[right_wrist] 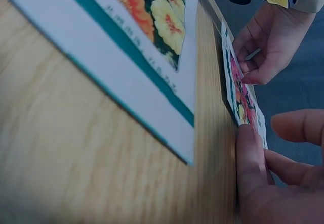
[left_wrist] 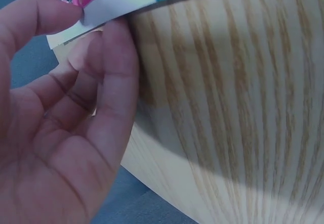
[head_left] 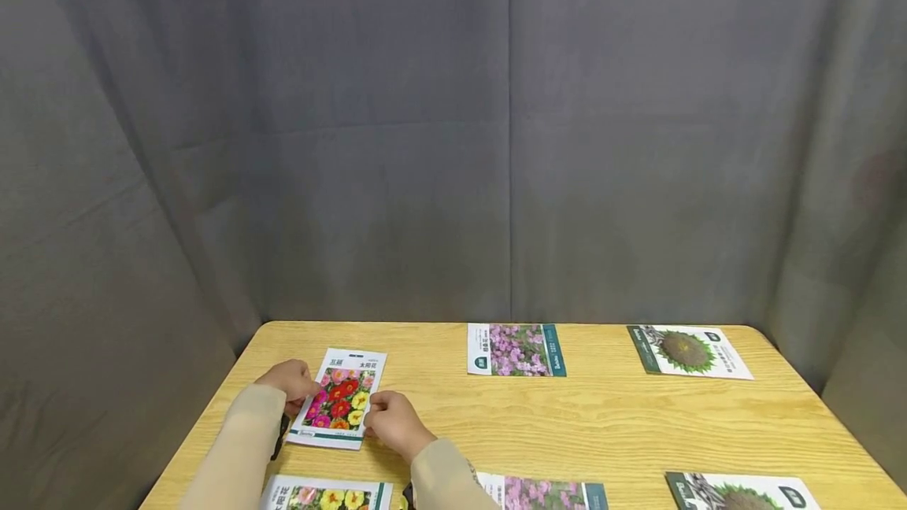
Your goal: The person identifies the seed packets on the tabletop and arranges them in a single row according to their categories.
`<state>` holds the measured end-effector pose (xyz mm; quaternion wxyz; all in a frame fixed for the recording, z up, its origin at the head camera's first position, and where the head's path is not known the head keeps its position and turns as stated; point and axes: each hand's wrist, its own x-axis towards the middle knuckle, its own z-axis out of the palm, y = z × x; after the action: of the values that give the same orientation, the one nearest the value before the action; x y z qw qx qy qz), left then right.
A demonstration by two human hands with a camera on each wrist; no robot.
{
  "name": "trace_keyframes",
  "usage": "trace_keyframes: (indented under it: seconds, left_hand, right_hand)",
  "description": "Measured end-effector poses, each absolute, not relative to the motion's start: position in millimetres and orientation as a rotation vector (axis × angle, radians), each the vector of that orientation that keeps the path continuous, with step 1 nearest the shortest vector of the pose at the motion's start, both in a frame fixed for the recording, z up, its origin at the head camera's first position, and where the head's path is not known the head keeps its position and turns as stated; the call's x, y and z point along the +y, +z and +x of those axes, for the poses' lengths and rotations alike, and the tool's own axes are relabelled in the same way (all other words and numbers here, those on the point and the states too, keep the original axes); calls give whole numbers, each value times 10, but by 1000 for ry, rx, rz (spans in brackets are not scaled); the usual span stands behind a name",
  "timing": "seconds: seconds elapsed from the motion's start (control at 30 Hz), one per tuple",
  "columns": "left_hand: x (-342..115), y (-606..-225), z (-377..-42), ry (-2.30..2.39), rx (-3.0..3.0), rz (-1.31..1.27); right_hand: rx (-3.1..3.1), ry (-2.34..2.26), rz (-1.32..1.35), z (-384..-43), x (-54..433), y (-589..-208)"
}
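A flower seed packet point(head_left: 338, 400), white with red, pink and yellow blooms, lies at the left of the table between both hands. My left hand point(head_left: 292, 384) pinches its left edge; in the left wrist view the thumb point(left_wrist: 61, 15) lies over the white border, with curled fingers underneath. On the opposite edge, my right hand point(head_left: 397, 422) grips the packet low down with curled fingers. The right wrist view has the packet point(right_wrist: 243, 95) edge-on, its lower part partly covered by the right fingers. Closer to me lies a similar flower packet point(head_left: 329, 497), cut off by the frame.
Two purple-flower packets point(head_left: 516, 350) lie mid-table, one at the back and one in front point(head_left: 546, 494). Two green-fringed sunflower packets point(head_left: 687, 351) lie on the right, the nearer one point(head_left: 740, 494) cut off. Grey curtains point(head_left: 425, 179) surround the wooden table point(head_left: 602, 423).
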<state>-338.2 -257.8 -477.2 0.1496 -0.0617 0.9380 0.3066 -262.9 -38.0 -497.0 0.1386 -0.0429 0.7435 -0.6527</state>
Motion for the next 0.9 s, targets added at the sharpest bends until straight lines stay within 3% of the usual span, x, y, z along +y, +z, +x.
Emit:
trace_keyframes:
  seconds: [0.9]
  left_hand:
    - [-2504,-4795,-3315,704,2843,-74]
  right_hand:
    - [2233,-1772,-231,-2477,-437,-4966]
